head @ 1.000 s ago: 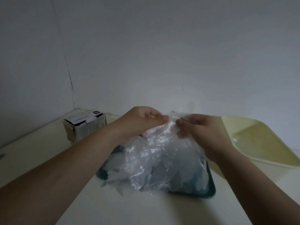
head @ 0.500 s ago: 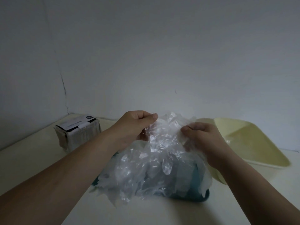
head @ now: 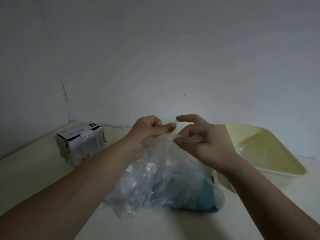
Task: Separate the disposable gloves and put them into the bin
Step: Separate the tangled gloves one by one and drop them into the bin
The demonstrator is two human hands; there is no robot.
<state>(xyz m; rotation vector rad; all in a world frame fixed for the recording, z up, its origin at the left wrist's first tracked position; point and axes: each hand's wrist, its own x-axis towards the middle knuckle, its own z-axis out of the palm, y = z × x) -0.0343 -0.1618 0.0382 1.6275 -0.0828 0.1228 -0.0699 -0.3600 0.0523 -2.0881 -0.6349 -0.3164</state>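
Observation:
A heap of clear disposable gloves (head: 152,181) hangs from my hands and drapes over a teal tray (head: 206,200) on the table. My left hand (head: 149,130) pinches the top of the bunch between thumb and fingers. My right hand (head: 199,141) faces it, thumb and a finger nipping a thin glove edge while the other fingers are spread. The pale yellow bin (head: 270,153) lies to the right of my right hand, with a bit of clear plastic inside near its left wall.
A small cardboard box (head: 81,144) with a white label stands at the back left on the cream table (head: 34,174). Grey walls close the table off behind and at the left.
My hands have come closer together at the top of the bunch. The right hand's fingers have spread apart, and the plastic hangs lower over the teal tray.

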